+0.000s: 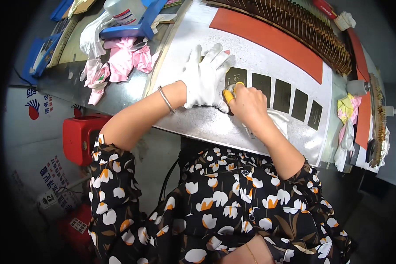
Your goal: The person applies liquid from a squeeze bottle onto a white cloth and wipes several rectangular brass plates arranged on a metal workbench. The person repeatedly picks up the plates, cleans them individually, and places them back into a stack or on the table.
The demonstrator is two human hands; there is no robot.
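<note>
My left hand, in a white cloth glove, lies flat on the pale worktop with its fingers spread. Its thumb side reaches close to my right hand, which is bare apart from yellow finger covers. The right fingers are pinched together at the lower edge of a dark rectangular plate; what they grip is hidden. More dark plates, such as this one, stretch in a row to the right. Beneath my right wrist lies a crumpled white cloth.
An orange-red strip runs behind the plates, with a long brown slotted rack beyond it. Pink cloths and a blue tray holding a bottle sit left. Further cloths hang right. Below left stands a red stool.
</note>
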